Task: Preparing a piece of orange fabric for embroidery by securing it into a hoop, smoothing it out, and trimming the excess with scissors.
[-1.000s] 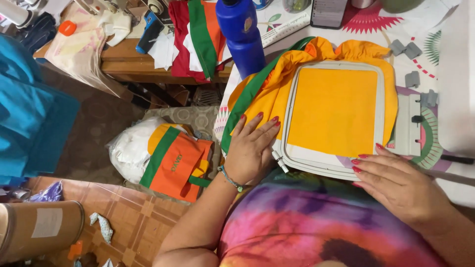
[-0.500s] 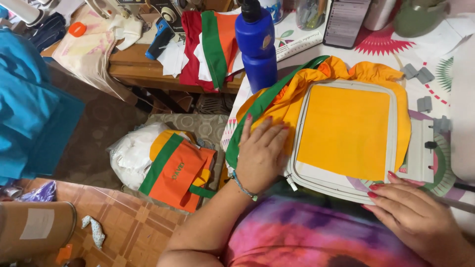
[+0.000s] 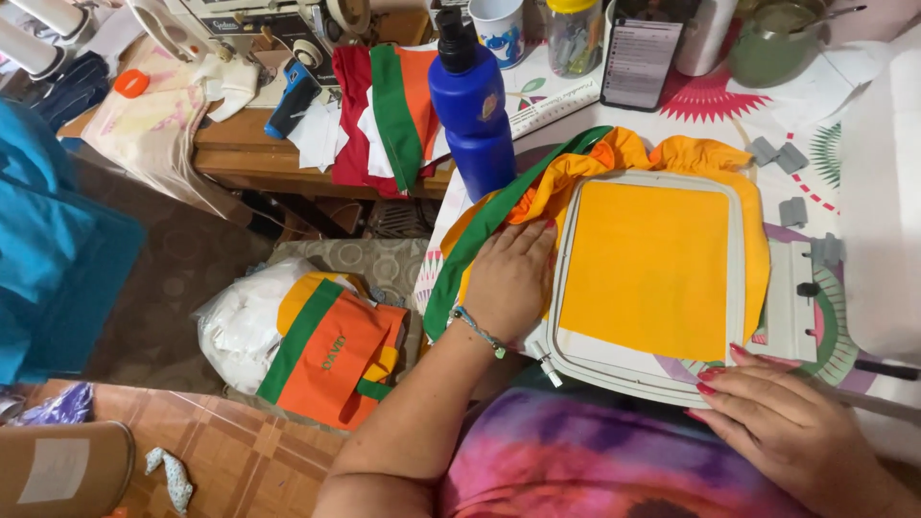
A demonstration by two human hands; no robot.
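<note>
**Hooping yellow fabric: flat hands, even pressure**

Far left, a blue cloth (image 3: pixel 53 259) is draped at the edge of view, and down on the floor a white bag (image 3: pixel 240 326) is seen with an orange, green-trimmed piece (image 3: pixel 336 360) lying on top of it. Behind that, a wooden table (image 3: pixel 240 153) is piled with red, white and green fabric (image 3: pixel 384 105). A blue bottle (image 3: pixel 472 110) is stood upright just past the table's corner, right beside the bunched cloth.

Then the work itself. The left hand (image 3: pixel 508 278) is laid flat, fingers spread and palm down, on the gathered yellow cloth at the left rim of the hoop (image 3: pixel 566 288). Nothing is pinched; it's pressed on top. A green strip (image 3: pixel 489 225) is run diagonally under the fingertips. The yellow fabric (image 3: pixel 648 269) is stretched smooth inside the pale rectangular frame, which is set on the patterned table cover (image 3: pixel 710 105), with loose yellow gathered around its top and sides.

The right hand (image 3: pixel 777 427) is rested at the near right corner, fingers loosely extended and touching the frame's lower edge, gripping nothing.

Tips for this bit, as a judgement only: the loose cloth should be kept out from under the frame, pressure should be spread evenly instead of dug in at one corner, and the green strip is best held clear so no wrinkle gets dragged into the taut panel. The small screw (image 3: pixel 547 369) at the near left corner looks worth checking for tightness.
</note>
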